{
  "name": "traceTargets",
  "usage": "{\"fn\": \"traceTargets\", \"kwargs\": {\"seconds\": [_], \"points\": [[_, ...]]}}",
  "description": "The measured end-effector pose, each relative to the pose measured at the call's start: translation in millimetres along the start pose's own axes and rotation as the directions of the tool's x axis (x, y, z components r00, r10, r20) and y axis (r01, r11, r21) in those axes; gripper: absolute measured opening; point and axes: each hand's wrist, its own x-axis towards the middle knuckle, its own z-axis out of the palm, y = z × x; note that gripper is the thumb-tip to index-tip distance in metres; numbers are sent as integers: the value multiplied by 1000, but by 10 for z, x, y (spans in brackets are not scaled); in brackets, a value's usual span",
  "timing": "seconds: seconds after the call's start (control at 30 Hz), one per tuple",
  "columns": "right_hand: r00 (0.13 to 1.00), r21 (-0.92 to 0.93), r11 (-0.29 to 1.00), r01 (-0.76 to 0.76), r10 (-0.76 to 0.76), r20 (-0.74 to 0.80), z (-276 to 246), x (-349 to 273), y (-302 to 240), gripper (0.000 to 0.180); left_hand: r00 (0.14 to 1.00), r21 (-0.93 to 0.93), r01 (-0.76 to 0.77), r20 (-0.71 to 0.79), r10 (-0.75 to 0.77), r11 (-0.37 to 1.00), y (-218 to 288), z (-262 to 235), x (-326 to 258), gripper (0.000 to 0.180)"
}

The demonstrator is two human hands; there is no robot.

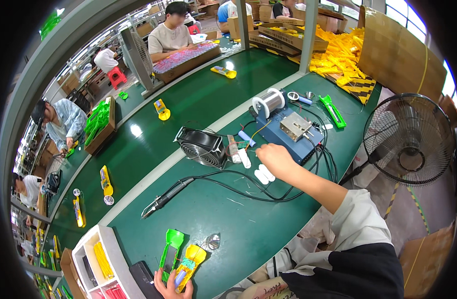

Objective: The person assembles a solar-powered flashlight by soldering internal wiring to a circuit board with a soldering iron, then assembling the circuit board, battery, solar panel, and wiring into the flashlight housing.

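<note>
The yellow toy shell [190,264] sits at the near edge of the green bench [208,219], with a blue cylindrical cell seated in its open cavity. It reads as thin moulded plastic: light, fairly stiff, prone to flexing or cracking if squeezed across the open side. Grip it by the outer rim, clear of the loose internals.

The left hand [171,288] is clamped around the lower end of the shell, fingers curled under it. Just beside it lies a green toy shell [171,248], and near that a small shiny reflector [213,241].

The right hand [275,159] is stretched out, fingers together over the white cylindrical cells [263,174], which look smooth and likely to roll. Whether it grips one cannot be told. A soldering iron [166,199] lies between the hands; the blue solder station [288,132] stands beyond.
</note>
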Motion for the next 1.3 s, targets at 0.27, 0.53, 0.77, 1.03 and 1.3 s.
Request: {"fn": "traceTargets", "kwargs": {"seconds": [0.27, 0.53, 0.77, 1.03, 1.3], "points": [[717, 207, 969, 136, 48, -696, -803, -240, -115, 38, 999, 51, -43, -27, 44, 998, 57, -105, 56, 47], [931, 488, 870, -75, 236, -279, -633, -1055, -390, 33, 992, 48, -115, -52, 117, 992, -78, -5, 72, 52], [881, 466, 875, -128, 316, -352, -609, -1571, -29, 15, 991, 6, -107, -80, 107, 994, 57, -16, -12, 52], [721, 614, 729, -304, 597, -352, -408, -1769, 139, 7, 991, 5, -98, -95, 98, 995, 61, 52, 70, 48], [860, 561, 816, 138, 182, -476, -228, -1628, -461, 11, 994, -52, -51, -101, 46, 997, 98, 18, 158, 46]]}}
